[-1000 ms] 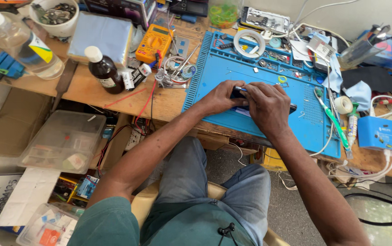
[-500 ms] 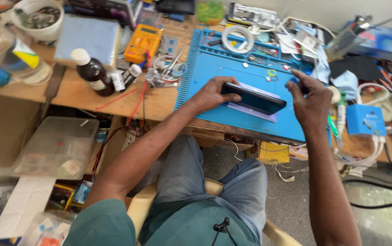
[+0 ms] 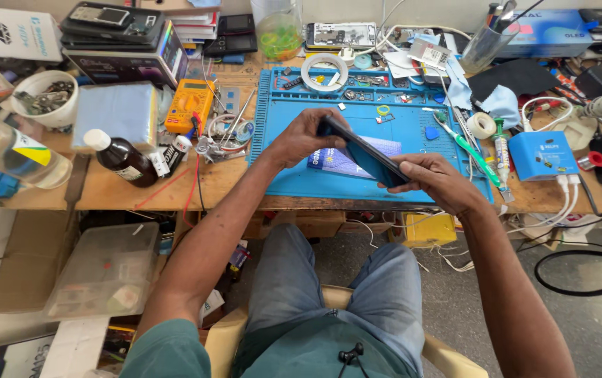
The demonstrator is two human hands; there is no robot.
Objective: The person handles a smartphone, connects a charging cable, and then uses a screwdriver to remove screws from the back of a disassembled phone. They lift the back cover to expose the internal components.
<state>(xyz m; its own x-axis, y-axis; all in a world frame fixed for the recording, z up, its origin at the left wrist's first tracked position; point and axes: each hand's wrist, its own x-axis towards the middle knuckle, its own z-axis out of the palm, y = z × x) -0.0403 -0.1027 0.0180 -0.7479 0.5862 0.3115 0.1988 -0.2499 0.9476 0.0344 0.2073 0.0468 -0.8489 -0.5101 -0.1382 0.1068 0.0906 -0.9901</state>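
1. Both hands are up over the blue work mat [image 3: 294,178], and between them sits a dark smartphone [image 3: 364,152], lifted off the mat and tilted on a diagonal.
2. Left hand [image 3: 301,136] has the phone's far upper end: fingers curled over the top edge, thumb side against the near face, a closed pinch on that corner.
3. Right hand [image 3: 434,180] takes the lower end, fingers wrapped under the body and thumb pressed along the side, closed snugly on it.
4. So the phone spans hand to hand, its middle stretch bare between the two sets of fingertips.
5. Directly below it on the mat lies a purple-blue card [image 3: 336,162], partly hidden by the phone.
6. Off to the left, a yellow multimeter [image 3: 189,105] and a dark brown bottle [image 3: 122,157]; a tape roll [image 3: 324,72] sits at the mat's top edge.
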